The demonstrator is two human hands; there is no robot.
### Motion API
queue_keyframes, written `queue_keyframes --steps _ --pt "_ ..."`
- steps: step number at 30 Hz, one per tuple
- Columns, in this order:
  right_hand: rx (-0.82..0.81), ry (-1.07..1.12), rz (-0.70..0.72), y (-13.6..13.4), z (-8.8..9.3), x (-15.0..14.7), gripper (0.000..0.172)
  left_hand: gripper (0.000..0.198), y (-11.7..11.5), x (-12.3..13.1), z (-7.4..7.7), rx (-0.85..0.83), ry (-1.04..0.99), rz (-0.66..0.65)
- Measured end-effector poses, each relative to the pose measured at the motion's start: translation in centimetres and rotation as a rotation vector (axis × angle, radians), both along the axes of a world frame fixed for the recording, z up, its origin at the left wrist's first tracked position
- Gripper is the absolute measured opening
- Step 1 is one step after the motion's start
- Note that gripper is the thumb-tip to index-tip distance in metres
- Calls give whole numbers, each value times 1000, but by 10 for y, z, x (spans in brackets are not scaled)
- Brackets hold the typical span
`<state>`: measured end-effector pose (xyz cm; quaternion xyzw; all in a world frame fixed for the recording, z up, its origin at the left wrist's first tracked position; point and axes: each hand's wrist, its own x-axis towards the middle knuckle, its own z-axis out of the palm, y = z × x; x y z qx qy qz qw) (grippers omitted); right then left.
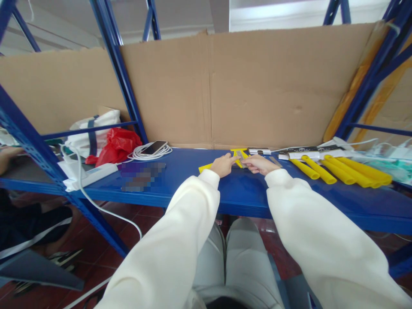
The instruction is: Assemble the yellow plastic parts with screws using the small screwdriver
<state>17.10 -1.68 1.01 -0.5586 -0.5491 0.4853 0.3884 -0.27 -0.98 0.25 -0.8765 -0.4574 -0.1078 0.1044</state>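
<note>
My left hand [222, 165] and my right hand [259, 164] meet over the blue shelf [193, 184], both in white sleeves. Their fingers are closed in a pinch on a small yellow plastic piece [240, 156] with a greyish part between them. A flat yellow strip [204, 168] lies just left of my left hand. Several yellow tubes [341, 170] lie side by side to the right of my right hand.
A phone on a coil of white cable [151, 150], a red bag [117, 145] and a white bag sit at the left. White strips with dark parts [309, 152] lie behind the tubes. Cardboard [257, 86] backs the shelf. Another person's hand [8, 156] shows at far left.
</note>
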Motion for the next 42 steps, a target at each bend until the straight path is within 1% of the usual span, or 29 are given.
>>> queue_keyframes --steps 6,10,17,23,29,37,41,42 --pt "35 16 49 -1 -1 4 33 49 2 0 -1 -5 17 -15" --pt "39 14 29 -2 -1 2 30 49 3 0 -1 -12 7 -26" --pt "52 24 -2 -2 -1 -2 31 48 3 -1 -1 -17 -32 -14" --pt "43 8 -14 -2 -1 -3 33 48 3 -1 -1 -19 -18 3" --pt "-4 -1 -15 1 0 0 35 47 1 0 0 -26 -24 1" --pt "-21 -3 -4 1 1 0 32 47 -1 0 0 -42 -31 -1" --pt "-26 -59 38 5 4 8 32 48 -2 0 1 -41 -36 0" --pt "-2 -89 24 7 4 12 31 48 -3 0 1 -39 -36 0"
